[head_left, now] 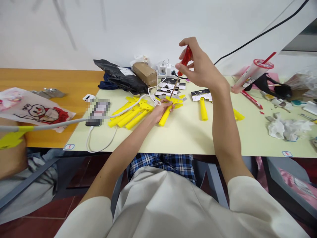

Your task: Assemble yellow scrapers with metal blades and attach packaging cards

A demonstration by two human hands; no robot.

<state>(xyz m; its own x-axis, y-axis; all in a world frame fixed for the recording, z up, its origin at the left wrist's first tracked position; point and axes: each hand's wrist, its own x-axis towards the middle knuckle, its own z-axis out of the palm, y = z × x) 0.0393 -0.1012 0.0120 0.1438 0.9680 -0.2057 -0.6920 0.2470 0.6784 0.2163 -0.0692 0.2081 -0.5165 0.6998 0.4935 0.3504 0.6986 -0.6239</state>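
My right hand (195, 64) is raised with its fingers around the red handle of a screwdriver (185, 59). The thin shaft slants down, and its tip meets the head of a yellow tool that looks like a scraper (165, 116). Below it, my left hand (160, 111) grips this scraper near the head and keeps it close to the tabletop. Several more yellow scrapers (133, 115) lie in a bunch to the left. Another yellow scraper (203, 110) rests on the right, and one more (238, 114) is partly hidden by my right forearm.
Black-and-white cards (173, 83) and another card (201, 95) lie behind the tools. A white cable (128, 106) crosses the bunch of scrapers. A phone (99, 112) is at left; a black bag (121, 77) and cardboard box (145, 73) are behind. At right are a tilted cup (251, 76) and crumpled tissue (288, 128).
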